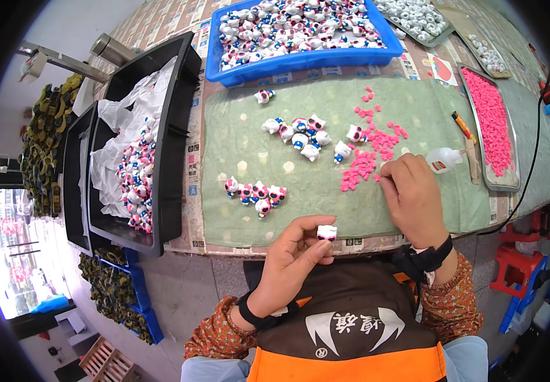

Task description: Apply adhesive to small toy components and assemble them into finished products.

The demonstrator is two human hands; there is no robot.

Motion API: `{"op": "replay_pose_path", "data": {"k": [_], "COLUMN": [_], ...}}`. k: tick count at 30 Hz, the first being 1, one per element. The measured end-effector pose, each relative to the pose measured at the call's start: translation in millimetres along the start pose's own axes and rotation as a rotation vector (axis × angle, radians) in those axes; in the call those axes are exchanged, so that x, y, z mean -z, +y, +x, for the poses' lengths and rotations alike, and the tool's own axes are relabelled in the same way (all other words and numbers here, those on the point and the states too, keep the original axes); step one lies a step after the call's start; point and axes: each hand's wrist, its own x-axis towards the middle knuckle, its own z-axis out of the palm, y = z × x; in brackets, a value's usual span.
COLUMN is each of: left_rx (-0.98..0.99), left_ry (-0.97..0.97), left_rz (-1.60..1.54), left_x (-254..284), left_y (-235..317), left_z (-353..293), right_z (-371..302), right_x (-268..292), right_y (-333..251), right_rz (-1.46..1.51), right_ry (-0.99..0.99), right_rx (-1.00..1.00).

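A small white cat figurine [327, 233] with dark pink glasses is pinched between thumb and fingers of my left hand [295, 251], just in front of the table's near edge. My right hand [413, 197] is over the green cloth [236, 114], its thumb and fingertips drawn together beside small pink pieces [359, 170]. Whatever is between those fingertips is too small to make out. Loose figurines in white, blue and pink lie in a middle group [300, 135] and a nearer-left group [259, 193]. Right of the pink pieces, a white squeeze bottle [443, 159] lies on its side.
A blue tray [307, 60] full of figurines stands at the back. On the left is a black bin [176, 146] with white paper and more figurines. A metal tray [510, 181] of pink pieces sits at the right, near an orange-and-black pen-like stick [463, 126] and a cable [529, 172].
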Motion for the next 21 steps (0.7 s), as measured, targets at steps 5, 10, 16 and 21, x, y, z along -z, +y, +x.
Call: {"op": "replay_pose_path", "data": {"k": [5, 10, 16, 21], "left_rx": [0.001, -0.008, -0.027, -0.072], "left_ry": [-0.012, 0.004, 0.021, 0.052], "left_rz": [0.010, 0.019, 0.003, -0.053], "left_x": [1, 1, -3, -5], "left_y": [-2, -3, -7, -15], "left_z": [-1, 0, 1, 1], "right_z": [2, 5, 3, -4], "right_x": [2, 5, -3, 0], "right_y": [-2, -7, -7, -7], "right_rz": [-0.109, -0.218, -0.293, -0.072], "right_ry": [-0.028, -0.094, -0.084, -0.072], "right_rx": [-0.049, 0.006, 0.031, -0.079]}}
